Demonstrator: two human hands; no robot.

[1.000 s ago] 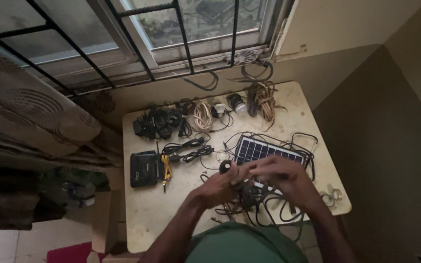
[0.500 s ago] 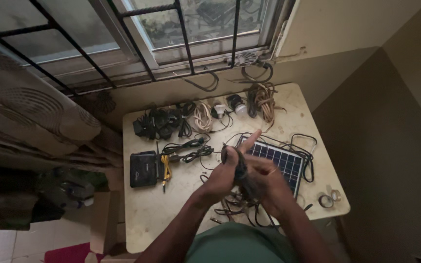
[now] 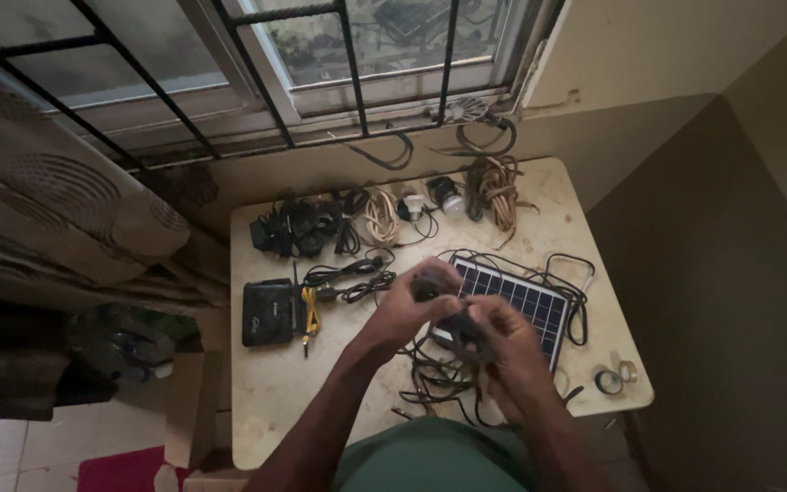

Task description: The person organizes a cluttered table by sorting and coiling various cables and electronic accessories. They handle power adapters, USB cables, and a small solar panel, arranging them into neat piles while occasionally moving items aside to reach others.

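Note:
Both hands are raised over a small beige table (image 3: 275, 401). My left hand (image 3: 412, 305) grips the upper end of a dark bundle of cable (image 3: 466, 339), and my right hand (image 3: 503, 342) closes on its lower part. Loose black cable (image 3: 434, 383) trails from the bundle down to the table below the hands. A small solar panel (image 3: 526, 301) lies flat just behind and right of the hands, with a black lead looped round it.
A black box device (image 3: 268, 312) with a yellow cable (image 3: 310, 314) lies at the left. Coiled cables (image 3: 380, 214), chargers (image 3: 293, 228), a bulb (image 3: 446, 196) and brown rope (image 3: 494, 187) line the back edge. Tape rolls (image 3: 614, 378) sit at the right corner. A barred window (image 3: 348, 64) and curtain (image 3: 56, 200) stand behind.
My hands have drawn together over the dark cable bundle and lifted it. The left hand's fingers, spread half a second ago, have now closed on it.

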